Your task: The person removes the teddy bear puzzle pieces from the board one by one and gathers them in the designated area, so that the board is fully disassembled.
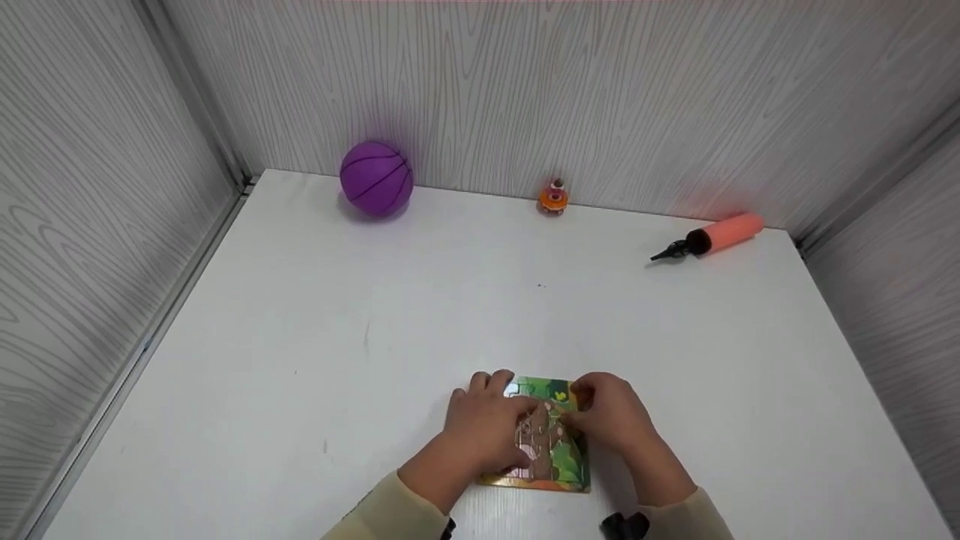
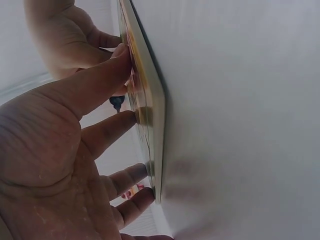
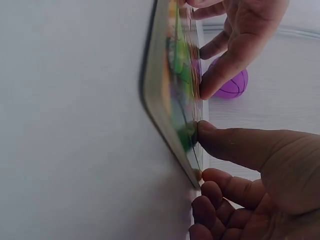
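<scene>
A jigsaw puzzle (image 1: 566, 454) with a colourful picture lies flat in its frame near the front of the table. My left hand (image 1: 484, 427) covers its left part. In the left wrist view that hand's thumb (image 2: 107, 75) and spread fingers (image 2: 117, 181) touch the puzzle's face and edge. On the other side, my right hand (image 1: 616, 416) reaches in over the upper right part. The right wrist view shows its thumb (image 3: 225, 142) against the puzzle's face and its index fingertip near a corner, with the remaining fingers bent beside the edge.
Along the back edge stand a purple ball (image 1: 376, 180) with black lines and a small orange toy figure (image 1: 553, 198). An orange hand pump (image 1: 731, 233) with a black nozzle lies at the back right. Wood-grain panels (image 1: 480, 90) enclose the white table (image 1: 420, 300).
</scene>
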A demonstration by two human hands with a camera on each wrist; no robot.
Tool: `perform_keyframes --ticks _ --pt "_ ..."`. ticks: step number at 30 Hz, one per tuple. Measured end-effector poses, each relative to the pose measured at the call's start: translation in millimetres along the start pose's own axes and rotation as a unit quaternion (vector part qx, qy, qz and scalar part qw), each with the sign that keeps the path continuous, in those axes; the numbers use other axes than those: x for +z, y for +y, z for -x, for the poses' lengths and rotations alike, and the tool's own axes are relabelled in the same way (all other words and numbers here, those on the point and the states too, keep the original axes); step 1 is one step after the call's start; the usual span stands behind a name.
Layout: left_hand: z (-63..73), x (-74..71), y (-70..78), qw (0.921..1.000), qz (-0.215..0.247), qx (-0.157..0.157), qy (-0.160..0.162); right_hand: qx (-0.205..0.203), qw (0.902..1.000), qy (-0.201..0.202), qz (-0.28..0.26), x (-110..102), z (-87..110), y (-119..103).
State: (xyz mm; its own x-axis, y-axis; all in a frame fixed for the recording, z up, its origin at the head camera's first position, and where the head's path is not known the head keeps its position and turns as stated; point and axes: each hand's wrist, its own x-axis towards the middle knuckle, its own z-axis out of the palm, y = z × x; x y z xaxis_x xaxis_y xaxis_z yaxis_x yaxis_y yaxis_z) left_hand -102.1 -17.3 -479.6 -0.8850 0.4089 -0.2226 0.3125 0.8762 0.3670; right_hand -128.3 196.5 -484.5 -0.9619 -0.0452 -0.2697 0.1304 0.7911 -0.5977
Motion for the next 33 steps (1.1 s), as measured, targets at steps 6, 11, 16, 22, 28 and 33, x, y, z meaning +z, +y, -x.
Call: perform_keyframes --ticks 6,11,16,22,28,33 --pt "1.0 2.2 0.9 1.0 0.004 -0.007 0.002 0.009 0.9994 -0.01 -0.031 4 -4.2 5" --pt "1.4 2.2 2.2 0.9999 0.007 -0.006 -0.006 0.021 0.9979 -0.015 -0.059 4 -8.9 9" --pt "0.1 1.9 3.7 0.9999 0.013 -0.009 -0.001 0.023 0.9969 -0.011 -0.075 3 -9.7 10" --pt "-2.8 2.7 2.9 0.9996 0.024 -0.017 0.003 0.015 0.9955 -0.004 -0.093 3 -10.0 12" --pt "-4.1 3.5 3.5 0.9993 0.033 -0.02 -0.002 0.004 0.9931 0.001 -0.117 2 -10.3 16" --pt "-4.0 2.7 3.9 0.9992 0.034 -0.021 -0.005 -0.006 0.9904 0.015 -0.137 0 -10.9 19"
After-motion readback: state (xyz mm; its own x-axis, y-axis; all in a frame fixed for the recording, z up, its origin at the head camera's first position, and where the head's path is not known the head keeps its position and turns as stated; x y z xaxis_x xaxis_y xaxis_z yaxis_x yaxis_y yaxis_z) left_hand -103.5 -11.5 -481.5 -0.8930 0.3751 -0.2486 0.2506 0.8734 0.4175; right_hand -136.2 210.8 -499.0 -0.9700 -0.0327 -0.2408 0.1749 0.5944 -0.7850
